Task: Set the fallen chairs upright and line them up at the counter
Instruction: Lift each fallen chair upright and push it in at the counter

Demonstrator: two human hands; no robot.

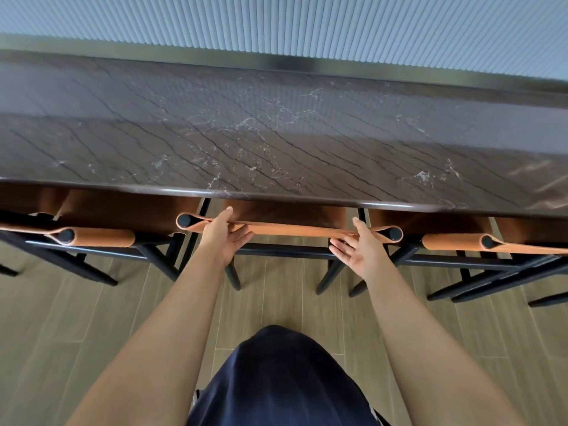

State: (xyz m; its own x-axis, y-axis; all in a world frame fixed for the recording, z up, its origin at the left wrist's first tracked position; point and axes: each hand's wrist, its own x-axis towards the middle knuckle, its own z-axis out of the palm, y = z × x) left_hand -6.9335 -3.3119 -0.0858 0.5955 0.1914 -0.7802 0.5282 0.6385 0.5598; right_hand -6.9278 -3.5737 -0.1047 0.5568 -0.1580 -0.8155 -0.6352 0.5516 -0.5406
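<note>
Brightly and evenly lit, apparently from beyond the worktop (276, 133). Glazed with a pale, broad sheen along the far band of dark stone. Deeply shadowed beneath the near edge, only faintly on the floor (92, 318). Bowed at the edges by the wide lens. Slightly soft throughout, most smeared at the right end and on the ribbed wall (307, 23).

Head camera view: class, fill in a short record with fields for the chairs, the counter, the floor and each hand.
middle chair: upright, seat tucked under the counter
left hand: open, fingers straight, touches the backrest near its left post
right hand: open, fingers spread, touches the backrest near its right post
left chair: upright, alongside
right chair: upright, alongside
counter: dark veined stone
floor: wood-look planks
</note>
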